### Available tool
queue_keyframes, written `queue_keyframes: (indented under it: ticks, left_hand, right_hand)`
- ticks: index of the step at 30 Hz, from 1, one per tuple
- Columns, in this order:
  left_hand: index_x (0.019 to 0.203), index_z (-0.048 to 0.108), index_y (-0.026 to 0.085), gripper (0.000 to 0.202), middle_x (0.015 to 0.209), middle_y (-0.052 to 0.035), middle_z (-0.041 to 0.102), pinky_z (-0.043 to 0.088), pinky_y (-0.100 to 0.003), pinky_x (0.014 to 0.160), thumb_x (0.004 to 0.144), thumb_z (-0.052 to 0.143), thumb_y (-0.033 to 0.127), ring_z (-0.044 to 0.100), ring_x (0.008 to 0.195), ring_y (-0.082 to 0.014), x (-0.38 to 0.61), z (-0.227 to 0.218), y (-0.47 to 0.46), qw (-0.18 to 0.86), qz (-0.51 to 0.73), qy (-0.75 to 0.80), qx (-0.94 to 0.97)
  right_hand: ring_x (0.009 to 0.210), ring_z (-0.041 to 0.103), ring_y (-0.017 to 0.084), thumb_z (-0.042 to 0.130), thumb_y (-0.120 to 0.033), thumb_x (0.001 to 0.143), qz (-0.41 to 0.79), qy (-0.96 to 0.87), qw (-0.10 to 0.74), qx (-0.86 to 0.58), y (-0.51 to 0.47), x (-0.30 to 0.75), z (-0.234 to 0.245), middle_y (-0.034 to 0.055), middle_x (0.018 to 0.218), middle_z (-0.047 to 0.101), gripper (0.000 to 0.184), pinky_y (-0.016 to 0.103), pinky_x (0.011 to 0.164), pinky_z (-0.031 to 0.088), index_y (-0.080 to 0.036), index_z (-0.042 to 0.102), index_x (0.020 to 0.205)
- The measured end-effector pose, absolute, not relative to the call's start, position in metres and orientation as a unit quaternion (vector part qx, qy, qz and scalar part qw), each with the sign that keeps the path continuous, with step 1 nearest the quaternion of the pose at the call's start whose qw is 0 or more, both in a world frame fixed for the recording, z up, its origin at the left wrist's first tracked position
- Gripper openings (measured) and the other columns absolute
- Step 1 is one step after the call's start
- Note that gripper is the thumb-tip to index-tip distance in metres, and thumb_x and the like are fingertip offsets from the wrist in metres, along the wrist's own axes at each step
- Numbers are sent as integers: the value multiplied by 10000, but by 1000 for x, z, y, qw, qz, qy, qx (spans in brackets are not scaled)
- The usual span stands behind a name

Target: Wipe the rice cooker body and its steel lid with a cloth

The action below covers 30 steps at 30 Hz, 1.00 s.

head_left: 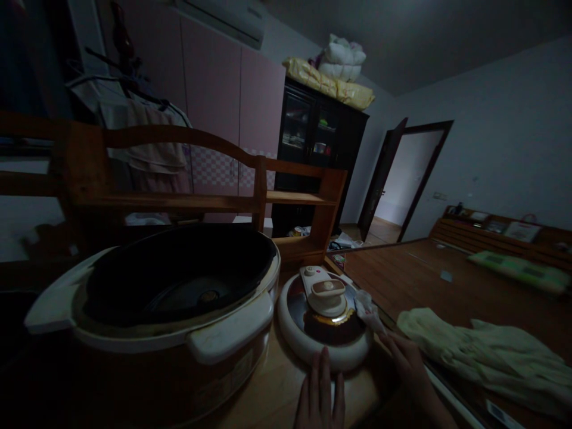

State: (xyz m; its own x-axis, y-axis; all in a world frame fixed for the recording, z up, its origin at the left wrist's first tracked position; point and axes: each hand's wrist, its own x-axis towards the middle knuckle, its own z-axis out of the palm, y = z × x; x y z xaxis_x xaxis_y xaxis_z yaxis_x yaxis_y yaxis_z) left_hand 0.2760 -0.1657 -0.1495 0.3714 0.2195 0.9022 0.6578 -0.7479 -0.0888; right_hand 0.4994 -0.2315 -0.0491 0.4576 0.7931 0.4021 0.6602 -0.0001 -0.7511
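A round lid (308, 322) with a white rim, a dark shiny top and a raised handle lies on the wooden surface. My left hand (319, 390) is at its near edge, fingers stretched out and touching the rim. On the lid's right side, my right hand (404, 354) grips a crumpled white tissue (369, 311) that rests against the dark top. Just left of the lid stands a large electric cooker (230, 330) with white side handles. Its black inner pot (179, 280) is uncovered.
Behind the cooker runs a wooden shelf rail (179, 202). To the right, a pale green cloth (482, 345) lies on a brown bed surface (388, 274). Farther back are a dark cabinet (353, 134), pink wardrobe doors (214, 89) and an open door (382, 173).
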Motion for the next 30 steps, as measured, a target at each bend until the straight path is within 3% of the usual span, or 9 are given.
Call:
queue_keyframes:
  ticks: [4,10,13,17,22,30]
  left_hand:
    - [1206,593,189,392,1304,-209,641,469,-399,962,825,669,244,591,1246,-338,278,-153,-164,224,-498,-272,-793]
    - [1207,597,189,418,1322,-213,628,475,-401,955,803,695,232,578,1259,-349,279,-158,-164,221,-489,-272,-799]
    - [1221,591,189,432,1348,-211,610,484,-402,950,803,695,233,577,1260,-348,279,-159,-164,220,-487,-275,-800]
    - [1212,587,185,406,1323,-213,625,491,-404,940,817,673,224,579,1257,-349,279,-157,-165,221,-491,-274,-797]
    - [1215,594,192,366,1279,-194,657,492,-404,933,853,633,234,602,1230,-343,276,-154,-166,227,-476,-273,-804]
    - [1186,595,202,353,1270,-198,663,480,-391,930,839,652,220,593,1245,-335,277,-154,-163,225,-496,-271,-794]
  right_hand:
    - [1066,695,359,550,-534,899,51,-534,462,-706,-226,497,-44,6,1119,758,401,457,1005,505,-292,758,1142]
    - [1298,548,356,535,-574,882,45,-546,453,-703,-196,509,-38,17,1270,685,472,487,1100,408,-285,723,1205]
    - [1292,557,341,521,-564,893,44,-554,450,-699,-180,515,-35,24,1312,658,490,487,1086,417,-263,702,1235]
    - [1084,684,342,536,-569,886,47,-556,449,-698,-168,519,-28,35,1063,774,446,435,908,539,-254,768,1100]
    - [919,718,322,518,-584,892,54,-557,447,-698,-162,521,-26,20,843,791,451,384,808,559,-242,804,968]
    - [1139,656,355,514,-578,908,65,-562,444,-695,-191,517,-35,43,1144,751,465,459,1008,484,-262,753,1150]
